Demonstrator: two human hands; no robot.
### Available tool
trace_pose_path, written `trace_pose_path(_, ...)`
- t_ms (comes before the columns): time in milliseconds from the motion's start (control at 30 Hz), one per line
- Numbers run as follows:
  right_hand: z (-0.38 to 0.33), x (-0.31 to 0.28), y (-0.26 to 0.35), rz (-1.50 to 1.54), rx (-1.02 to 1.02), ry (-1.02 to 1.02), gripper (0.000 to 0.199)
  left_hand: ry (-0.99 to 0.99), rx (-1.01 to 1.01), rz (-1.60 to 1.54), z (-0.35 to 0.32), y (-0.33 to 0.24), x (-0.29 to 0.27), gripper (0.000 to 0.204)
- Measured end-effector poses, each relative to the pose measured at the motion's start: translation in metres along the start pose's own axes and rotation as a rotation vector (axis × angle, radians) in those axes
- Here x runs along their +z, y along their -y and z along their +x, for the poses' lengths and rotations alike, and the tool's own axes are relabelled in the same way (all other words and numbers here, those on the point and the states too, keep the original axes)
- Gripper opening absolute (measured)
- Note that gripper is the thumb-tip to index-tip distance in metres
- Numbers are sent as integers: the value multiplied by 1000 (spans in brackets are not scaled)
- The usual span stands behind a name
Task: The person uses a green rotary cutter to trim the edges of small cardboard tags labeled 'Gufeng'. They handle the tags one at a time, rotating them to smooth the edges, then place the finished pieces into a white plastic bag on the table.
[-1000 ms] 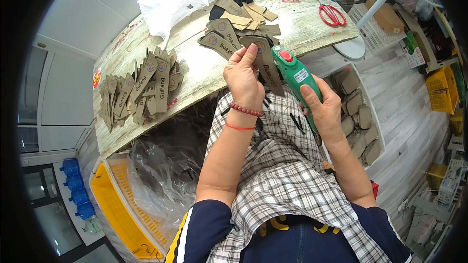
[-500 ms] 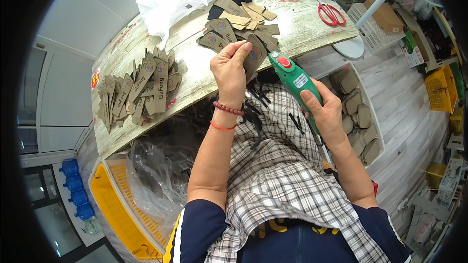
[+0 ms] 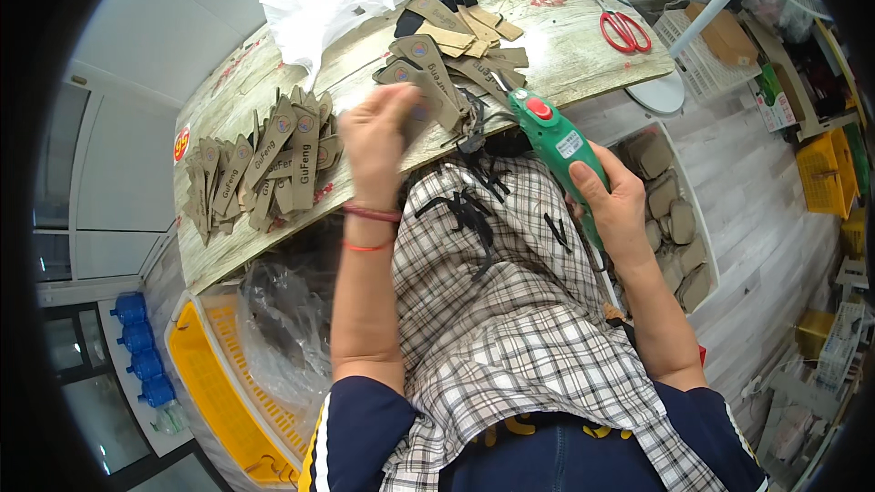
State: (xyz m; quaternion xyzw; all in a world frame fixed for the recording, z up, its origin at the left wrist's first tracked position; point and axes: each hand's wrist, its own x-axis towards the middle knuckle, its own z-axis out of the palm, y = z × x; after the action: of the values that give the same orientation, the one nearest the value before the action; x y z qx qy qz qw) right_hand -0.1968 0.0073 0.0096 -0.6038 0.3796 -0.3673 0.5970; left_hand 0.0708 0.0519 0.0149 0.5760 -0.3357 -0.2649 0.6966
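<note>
My left hand (image 3: 375, 132), a little blurred, pinches a tan fabric tab (image 3: 418, 120) above the front edge of the table. In my right hand (image 3: 612, 200) is a green handheld power tool (image 3: 554, 138) with a red button. Its thin metal tip points up and left, apart from the tab. Just beyond my left hand lies a loose pile of similar tabs (image 3: 437, 68), printed with dark lettering and a small round emblem. Another heap of printed tabs (image 3: 273, 150) sits at the table's left. Black strip scraps (image 3: 469, 217) rest on my checked apron (image 3: 519, 310).
Red-handled scissors (image 3: 625, 33) lie at the table's (image 3: 538, 46) far right. A white plastic bag (image 3: 337, 9) stands at the back. Right of my knees is a white bin (image 3: 711, 246) of tan pieces; a yellow basket (image 3: 205, 392) is at lower left.
My left hand has moved left with the tab, away from the tool's tip. The right hand and tool have barely moved.
</note>
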Motion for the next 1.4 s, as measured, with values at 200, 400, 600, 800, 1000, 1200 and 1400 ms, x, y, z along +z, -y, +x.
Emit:
trace_pose_path(200,-10,-8,-10,-8,35,-32,46,-497,186,824,60,-33,-155,26)
trace_pose_path(400,-13,-4,-16,-76,52,-30,46,-336,478,1497,43,12,-67,47)
trace_pose_path(600,-10,-2,-16,-87,76,-40,46,-284,263,1319,60,92,-16,63)
trace_pose_path(800,-8,3,-21,-99,62,-17,44,-436,243,911,56,89,-7,38)
trace_pose_path(1000,0,10,-12,-138,-31,-23,42,-188,36,-356,36,52,5,10)
trace_pose_path(1200,-6,14,-4,-212,-93,-35,43,-129,-139,-506,5,17,27,7)
trace_pose_path(1400,-16,8,-3,-198,-35,-34,43,-127,-159,-504,-10,23,52,4)
